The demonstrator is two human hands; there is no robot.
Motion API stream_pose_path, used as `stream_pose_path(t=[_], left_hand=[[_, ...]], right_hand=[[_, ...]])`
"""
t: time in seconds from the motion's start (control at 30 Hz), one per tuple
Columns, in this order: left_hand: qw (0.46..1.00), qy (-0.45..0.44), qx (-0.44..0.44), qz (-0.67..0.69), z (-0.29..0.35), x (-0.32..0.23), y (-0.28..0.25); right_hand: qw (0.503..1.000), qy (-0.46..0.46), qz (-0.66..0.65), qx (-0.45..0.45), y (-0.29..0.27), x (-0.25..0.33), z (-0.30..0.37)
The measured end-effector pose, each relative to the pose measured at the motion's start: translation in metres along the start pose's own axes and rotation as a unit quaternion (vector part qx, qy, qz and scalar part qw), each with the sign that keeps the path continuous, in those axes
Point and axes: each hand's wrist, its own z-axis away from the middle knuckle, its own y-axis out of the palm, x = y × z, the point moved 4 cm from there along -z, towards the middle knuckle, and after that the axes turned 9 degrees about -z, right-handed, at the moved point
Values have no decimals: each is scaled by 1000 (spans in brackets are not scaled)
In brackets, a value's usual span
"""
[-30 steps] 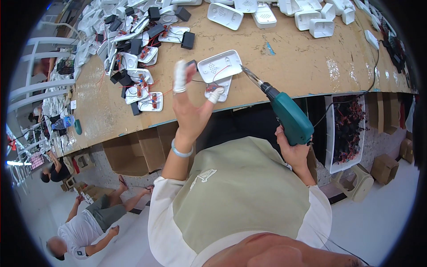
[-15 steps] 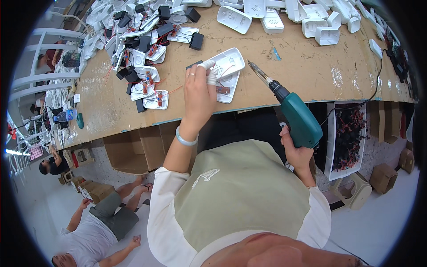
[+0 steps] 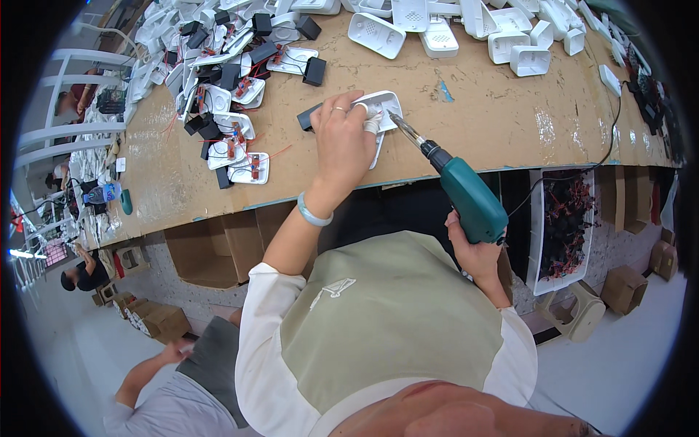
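Observation:
My left hand (image 3: 345, 138), white tape round its fingertips, is closed at a white plastic casing (image 3: 388, 100) near the table's front edge. Its fingers reach into the casing; whether they also pinch a thin wire is hidden. Under it shows part of a second white piece (image 3: 378, 151), and a black box-shaped part (image 3: 309, 117) sticks out left of the hand. My right hand (image 3: 473, 244) grips the handle of a green soldering gun (image 3: 472, 198). The metal tip points up and left, at the casing's right side beside my left fingertips.
White casings with black boxes and red wires (image 3: 237, 142) pile up at the left. Bare white shells (image 3: 439, 38) lie along the back. The gun's black cord (image 3: 611, 138) runs right. A white bin of wired parts (image 3: 564, 226) stands below the table; another person (image 3: 196, 379) is at lower left.
The soldering gun has moved left and its tip has come to the casing. My left hand has shifted right over the casing. The person at lower left has moved.

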Motion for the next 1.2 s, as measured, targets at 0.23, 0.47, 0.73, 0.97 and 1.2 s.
stream_pose_path(t=[0.23, 0.47, 0.73, 0.97, 1.2], left_hand=[[997, 0, -73, -6, 6, 2, 1], [999, -4, -34, -40, 1, -3, -2], [999, -17, -28, -42, -2, -5, -2], [998, -15, -21, -53, -4, -6, -1], [998, -17, -15, -58, -4, -6, -1]], right_hand=[[998, -30, 51, 23, 8, -7, -19], [991, -83, 89, 50, 19, 3, -36], [991, -75, 99, 57, 20, 7, -37], [992, -65, 98, 53, 19, 5, -37], [991, -64, 105, 53, 19, 7, -37]])
